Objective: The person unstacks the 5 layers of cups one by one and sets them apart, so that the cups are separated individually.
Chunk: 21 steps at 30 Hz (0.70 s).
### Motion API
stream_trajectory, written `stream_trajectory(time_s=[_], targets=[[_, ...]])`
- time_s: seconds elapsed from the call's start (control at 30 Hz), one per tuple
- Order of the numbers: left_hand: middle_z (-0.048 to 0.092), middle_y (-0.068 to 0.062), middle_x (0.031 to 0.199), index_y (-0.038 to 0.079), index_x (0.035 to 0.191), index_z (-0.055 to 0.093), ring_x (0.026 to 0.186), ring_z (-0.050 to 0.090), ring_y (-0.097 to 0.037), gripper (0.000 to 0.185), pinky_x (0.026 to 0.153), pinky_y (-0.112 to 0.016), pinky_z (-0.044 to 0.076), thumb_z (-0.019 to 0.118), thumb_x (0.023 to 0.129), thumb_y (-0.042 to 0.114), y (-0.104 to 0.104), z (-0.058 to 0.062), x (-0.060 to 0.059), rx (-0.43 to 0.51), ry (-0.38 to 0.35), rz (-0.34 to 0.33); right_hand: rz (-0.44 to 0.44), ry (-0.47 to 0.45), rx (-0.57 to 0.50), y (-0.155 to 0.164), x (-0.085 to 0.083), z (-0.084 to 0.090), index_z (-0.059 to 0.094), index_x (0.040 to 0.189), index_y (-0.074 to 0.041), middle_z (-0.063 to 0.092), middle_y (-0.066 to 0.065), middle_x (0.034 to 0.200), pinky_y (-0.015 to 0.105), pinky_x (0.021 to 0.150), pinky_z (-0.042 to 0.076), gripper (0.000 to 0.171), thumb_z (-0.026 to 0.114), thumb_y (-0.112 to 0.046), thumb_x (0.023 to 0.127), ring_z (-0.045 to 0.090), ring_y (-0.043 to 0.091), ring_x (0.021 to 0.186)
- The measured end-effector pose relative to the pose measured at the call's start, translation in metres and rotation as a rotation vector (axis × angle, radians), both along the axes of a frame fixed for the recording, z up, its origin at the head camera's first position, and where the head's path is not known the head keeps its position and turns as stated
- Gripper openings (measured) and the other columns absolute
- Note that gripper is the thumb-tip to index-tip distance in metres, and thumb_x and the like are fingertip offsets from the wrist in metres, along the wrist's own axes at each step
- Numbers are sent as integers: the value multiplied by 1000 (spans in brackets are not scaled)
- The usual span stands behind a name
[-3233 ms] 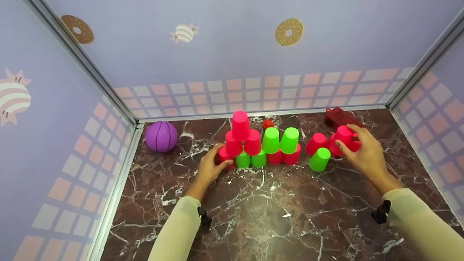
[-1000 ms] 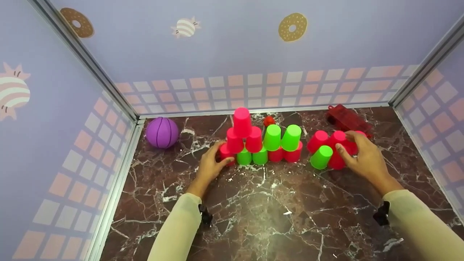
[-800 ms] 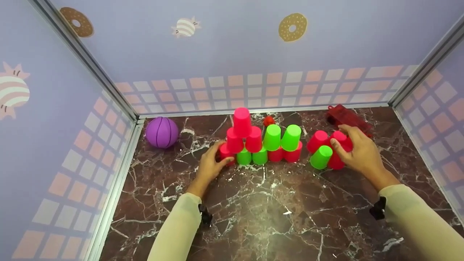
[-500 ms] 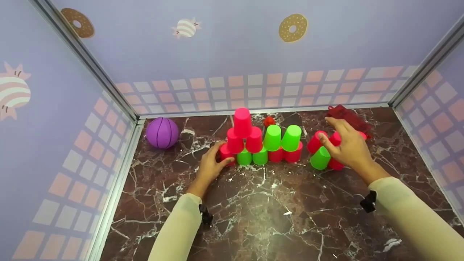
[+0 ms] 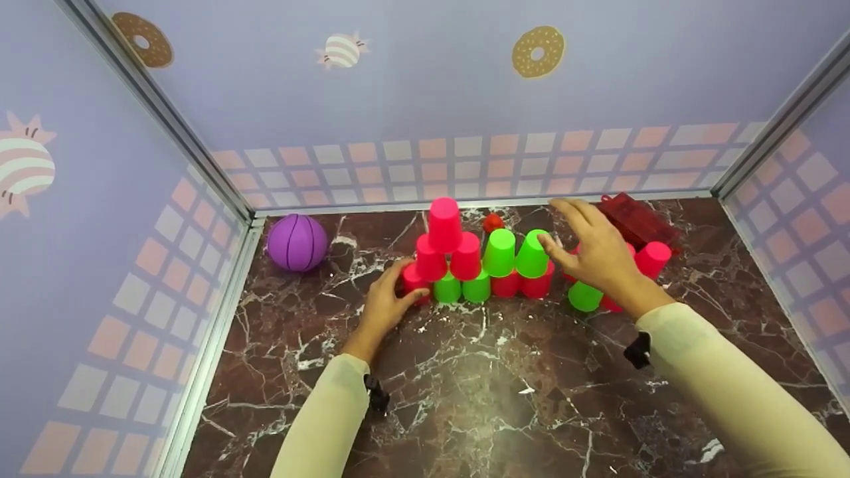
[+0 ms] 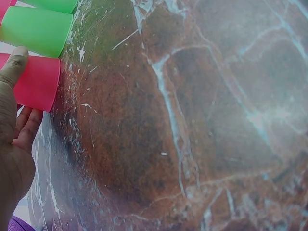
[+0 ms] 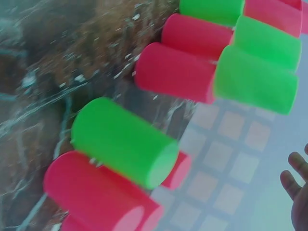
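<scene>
A stacked wall of upside-down pink and green cups stands in the middle. Its bottom row ends at the left with a pink cup (image 5: 413, 284), which my left hand (image 5: 384, 307) holds between thumb and fingers; the left wrist view shows the thumb on the cup's near side. On the second row sit two pink cups and two green cups (image 5: 532, 253), and one pink cup (image 5: 444, 224) tops the left part. My right hand (image 5: 601, 260), fingers spread and holding nothing, hovers close to the rightmost green cup. Behind that hand a loose group of cups is partly hidden.
The loose group includes a green cup (image 5: 584, 297) and a pink cup (image 5: 653, 259). A dark red see-through object (image 5: 639, 220) lies at the back right. At the back left is a purple ball (image 5: 297, 243); a small red-orange object (image 5: 493, 222) sits behind the wall of cups.
My right hand first held a pink cup over the right group, then let go and moved left to the stacked green cups. The left hand has stayed on its pink cup.
</scene>
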<state>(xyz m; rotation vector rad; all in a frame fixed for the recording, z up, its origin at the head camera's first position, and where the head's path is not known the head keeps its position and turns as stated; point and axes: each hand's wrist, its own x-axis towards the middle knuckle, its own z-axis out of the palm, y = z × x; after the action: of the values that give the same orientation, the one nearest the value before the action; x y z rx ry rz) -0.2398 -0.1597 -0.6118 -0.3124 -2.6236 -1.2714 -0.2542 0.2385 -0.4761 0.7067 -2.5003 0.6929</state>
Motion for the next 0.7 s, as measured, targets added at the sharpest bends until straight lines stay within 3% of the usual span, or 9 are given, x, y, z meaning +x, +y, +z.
stream_trajectory(time_s=[0.5,0.7], targets=[[71,-20,148,8,151,61,131,72,-42,74,112,-59,58,92,88,34,0,-3,-1,15,-7,-12,92,8,69,-68,-12,17,56,158,-5,66,22,148,61,117,54,65,76,-39,106,65,45,136],[71,-20,147,9,151,61,131,72,-42,75,112,-59,58,92,87,33,-1,-5,-2,8,-9,-10,125,9,94,-91,-14,19,48,166,-10,64,20,152,60,119,53,73,74,-44,107,63,44,140]])
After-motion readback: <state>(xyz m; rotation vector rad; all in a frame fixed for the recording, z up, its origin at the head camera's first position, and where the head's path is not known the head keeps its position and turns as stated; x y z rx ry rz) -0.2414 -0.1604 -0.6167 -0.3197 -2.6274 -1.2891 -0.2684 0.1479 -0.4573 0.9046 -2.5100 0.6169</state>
